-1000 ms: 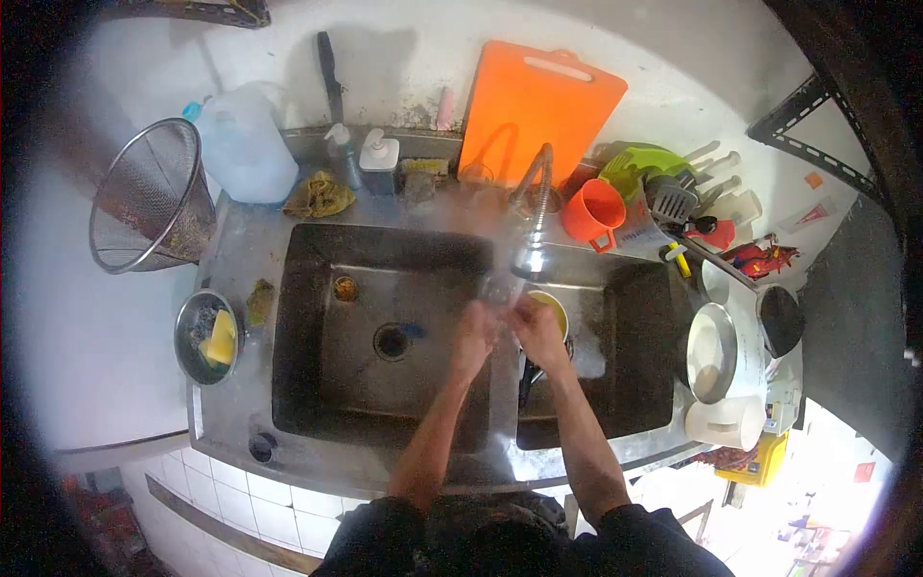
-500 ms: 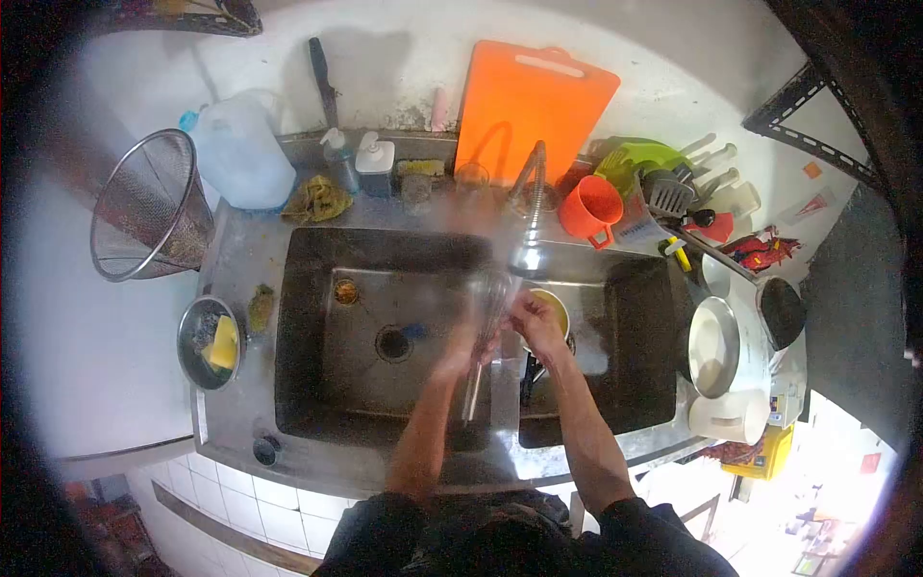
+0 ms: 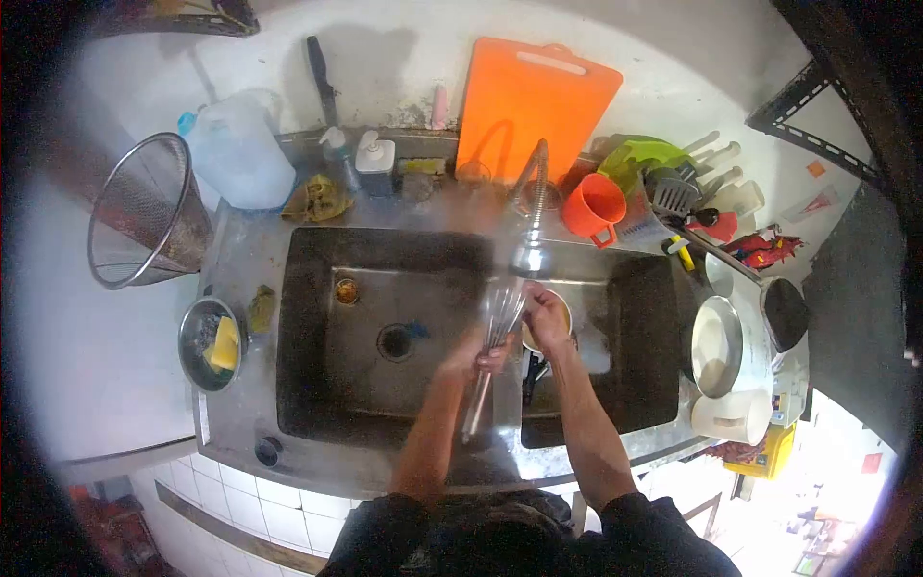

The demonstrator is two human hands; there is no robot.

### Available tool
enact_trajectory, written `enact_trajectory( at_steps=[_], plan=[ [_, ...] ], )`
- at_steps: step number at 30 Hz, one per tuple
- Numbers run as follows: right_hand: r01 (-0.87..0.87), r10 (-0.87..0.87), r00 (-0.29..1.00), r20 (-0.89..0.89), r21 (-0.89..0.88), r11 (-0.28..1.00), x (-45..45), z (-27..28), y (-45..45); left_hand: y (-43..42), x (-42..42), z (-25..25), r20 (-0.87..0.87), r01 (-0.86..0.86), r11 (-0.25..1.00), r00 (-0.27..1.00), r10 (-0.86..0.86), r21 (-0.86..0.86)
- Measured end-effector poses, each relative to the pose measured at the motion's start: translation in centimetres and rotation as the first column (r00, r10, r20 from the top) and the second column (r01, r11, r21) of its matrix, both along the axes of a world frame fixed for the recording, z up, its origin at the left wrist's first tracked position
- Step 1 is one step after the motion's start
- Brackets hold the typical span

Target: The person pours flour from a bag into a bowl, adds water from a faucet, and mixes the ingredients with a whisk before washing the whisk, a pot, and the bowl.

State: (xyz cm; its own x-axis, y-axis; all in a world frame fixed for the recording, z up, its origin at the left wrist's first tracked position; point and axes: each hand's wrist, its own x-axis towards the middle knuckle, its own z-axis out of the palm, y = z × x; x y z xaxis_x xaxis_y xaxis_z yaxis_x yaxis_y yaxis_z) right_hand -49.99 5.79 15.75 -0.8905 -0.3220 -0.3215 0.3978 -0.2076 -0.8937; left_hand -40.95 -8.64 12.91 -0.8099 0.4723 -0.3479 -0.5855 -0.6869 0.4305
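Note:
A metal whisk (image 3: 503, 313) stands tilted over the divider between two sink basins, wires up and handle pointing down toward me. My left hand (image 3: 488, 358) is wrapped round it where the wires meet the handle. At the right side of the wires, the curled fingers of my right hand (image 3: 548, 317) press against them. Just above hangs the end of a coiled-neck faucet (image 3: 529, 255). Behind my right hand, a pale round bowl (image 3: 565, 306) sits in the right basin, partly hidden. Black handles (image 3: 532, 375) lie below it.
The left basin (image 3: 385, 298) has a drain. A steel bowl with a yellow sponge (image 3: 224, 344) and a mesh strainer (image 3: 144, 216) stand left. Along the back are soap bottles (image 3: 375, 159), an orange cutting board (image 3: 534, 106) and an orange mug (image 3: 593, 207). Pans (image 3: 714, 346) stand right.
The whisk has shifted slightly, its wires now more upright and clearer and its handle end lower. My right hand has moved a little right along the wires.

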Motion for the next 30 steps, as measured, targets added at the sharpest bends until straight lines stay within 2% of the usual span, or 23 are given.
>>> enact_trajectory(
  at_steps=[1, 2, 3, 4, 6, 7, 8, 9, 10, 12, 14, 16, 17, 18, 20, 21, 22, 23, 24, 27, 28, 29, 30],
  plan=[
    [-0.144, 0.151, 0.986, -0.067, 0.096, 0.985, 0.2, 0.2, 0.4, -0.4, -0.4, 0.1, -0.105, 0.055, 0.996, 0.993, -0.062, -0.069],
    [-0.277, 0.303, 0.946, -0.116, 0.194, 0.941, 0.3, 0.4, 0.5, -0.5, -0.5, 0.5, -0.108, 0.054, 0.996, 0.992, -0.062, -0.07],
    [-0.33, 0.377, 0.916, -0.136, 0.275, 0.903, 0.6, 1.3, 0.6, -0.7, -0.4, 2.9, -0.043, 0.007, 0.983, 0.999, -0.015, -0.183],
    [-0.33, 0.376, 0.917, -0.134, 0.277, 0.902, 0.4, 1.8, 0.8, -0.7, -0.3, 4.5, 0.018, -0.033, 0.956, 0.999, 0.04, -0.293],
    [-0.269, 0.371, 0.911, -0.178, 0.425, 0.864, -0.3, 2.3, 0.8, 0.5, -0.3, 5.0, 0.036, -0.095, 0.95, 0.993, 0.11, -0.299],
    [-0.269, 0.371, 0.911, -0.178, 0.425, 0.865, -0.1, 1.8, 0.4, 0.8, -0.3, 5.1, 0.049, -0.152, 0.939, 0.983, 0.175, -0.308],
    [-0.164, 0.216, 0.966, -0.143, 0.309, 0.937, 0.2, 1.3, -0.4, 0.9, -0.4, 4.8, 0.049, -0.15, 0.94, 0.984, 0.173, -0.307],
    [-0.042, 0.059, 0.995, -0.085, 0.194, 0.98, 0.4, 0.9, -0.6, 1.0, -0.5, 4.0, 0.037, -0.129, 0.957, 0.989, 0.143, -0.258],
    [-0.041, 0.059, 0.995, -0.086, 0.194, 0.98, 0.7, 1.0, -0.5, 0.9, -0.7, 3.3, 0.022, -0.109, 0.971, 0.993, 0.116, -0.211],
    [-0.081, 0.106, 0.982, 0.155, -0.157, 0.984, 1.3, 1.0, -0.2, -0.3, -0.3, 1.9, -0.064, -0.044, 0.984, 0.997, 0.033, -0.171],
    [-0.176, 0.199, 0.978, 0.066, -0.254, 0.951, 1.3, 0.9, 0.1, -0.8, 0.0, 0.8, -0.149, 0.027, 0.99, 0.988, -0.048, -0.135],
    [0.025, 0.03, 0.987, 0.155, -0.343, 0.939, 1.4, 3.0, -1.0, -0.7, 0.2, 0.1, -0.188, 0.139, 0.988, 0.974, -0.125, 0.064],
    [0.231, -0.151, 0.949, 0.278, -0.284, 0.93, 1.3, 4.6, -2.2, -0.6, 0.4, 0.0, -0.19, 0.138, 0.988, 0.974, -0.124, 0.064],
    [0.231, -0.151, 0.95, 0.275, -0.286, 0.93, 0.8, 3.7, -2.1, -0.4, 0.7, -0.1, -0.221, 0.124, 0.984, 0.971, -0.094, 0.127],
    [-0.013, 0.016, 1.0, 0.026, -0.124, 0.992, -0.1, 0.9, -1.1, -0.2, 0.7, -1.0, -0.248, 0.12, 0.973, 0.966, -0.07, 0.195],
    [-0.01, 0.013, 1.0, 0.024, -0.12, 0.993, 0.0, 1.1, -0.9, -0.3, 0.3, -1.5, -0.239, 0.161, 0.907, 0.969, -0.069, 0.389],
    [-0.089, 0.089, 0.996, -0.024, 0.0, 0.996, 0.0, 1.4, -0.7, -0.4, 0.0, -2.0, -0.229, 0.19, 0.802, 0.971, -0.069, 0.566],
    [-0.163, 0.171, 0.983, -0.059, 0.122, 0.979, 0.2, 1.5, -0.6, -0.3, 0.3, -2.5, -0.172, 0.141, 0.802, 0.984, -0.049, 0.58],
    [-0.166, 0.174, 0.983, -0.061, 0.122, 0.979, 0.6, 2.1, -1.0, -0.4, 0.0, -2.2, -0.173, 0.139, 0.803, 0.984, -0.046, 0.579],
    [-0.192, 0.191, 0.981, 0.009, 0.042, 0.981, 1.2, 2.9, -1.5, 0.3, -0.5, -1.3, -0.247, 0.183, 0.877, 0.966, -0.077, 0.443],
    [-0.145, 0.144, 0.989, 0.023, 0.08, 0.986, 0.6, 2.2, -1.4, 0.9, -0.4, -0.6, -0.184, 0.033, 0.983, 0.983, 0.001, 0.181],
    [-0.098, 0.094, 0.995, 0.038, 0.119, 0.988, 0.3, 1.5, -1.3, 1.5, 0.0, 0.0, -0.143, -0.109, 0.989, 0.985, 0.094, -0.104],
    [-0.096, 0.092, 0.995, 0.039, 0.116, 0.989, 0.1, 0.7, -1.3, 1.8, 0.5, 1.4, -0.142, -0.108, 0.988, 0.986, 0.092, -0.106]
  ],
)
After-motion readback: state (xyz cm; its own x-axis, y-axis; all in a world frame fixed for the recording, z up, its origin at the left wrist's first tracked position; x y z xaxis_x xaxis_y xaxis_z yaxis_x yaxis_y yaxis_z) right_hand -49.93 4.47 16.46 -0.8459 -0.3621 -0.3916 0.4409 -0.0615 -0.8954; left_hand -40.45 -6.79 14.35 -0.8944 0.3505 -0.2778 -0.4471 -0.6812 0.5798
